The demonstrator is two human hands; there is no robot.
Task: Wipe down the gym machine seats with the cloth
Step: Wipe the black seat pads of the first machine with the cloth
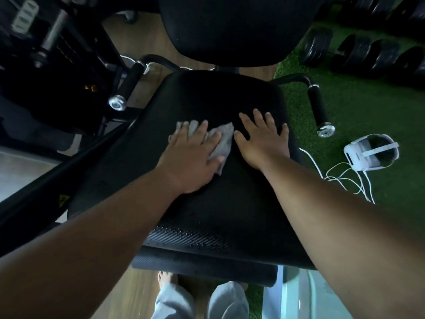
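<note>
Occupying the middle of the view: a black padded seat (207, 107), textured at its near edge, backrest (220, 26) rising beyond it. Flanking the seat: two black side handles, left handle (128, 81) and right handle (318, 107), each capped in bright metal. Standing to the far left: dark machine frame (57, 54). Lining the green turf (356, 107) at upper right: a row of dumbbells (368, 51). Lying on the turf just beside the seat: a white headset (370, 153) trailing white cables (340, 178).

Pressing flat on the seat pad: left hand (193, 155), fingers spread wide, pinning a grey cloth (220, 139) against the surface; cloth showing beyond the fingertips and along the thumb side. Resting palm-down just beside the cloth: right hand (262, 139), fingers splayed, holding nothing, appearing to be bracing on the pad.

Step in hand, judging by position: wiping the middle of the seat, far portion. Remaining, by judgement: the near textured edge and the right flank under the bracing hand. Calling next for: dragging the cloth toward the near edge under steady pressure, lifting the right hand clear so its patch can be covered. Wetness of the cloth: not determinable. Other seats: not in view.
</note>
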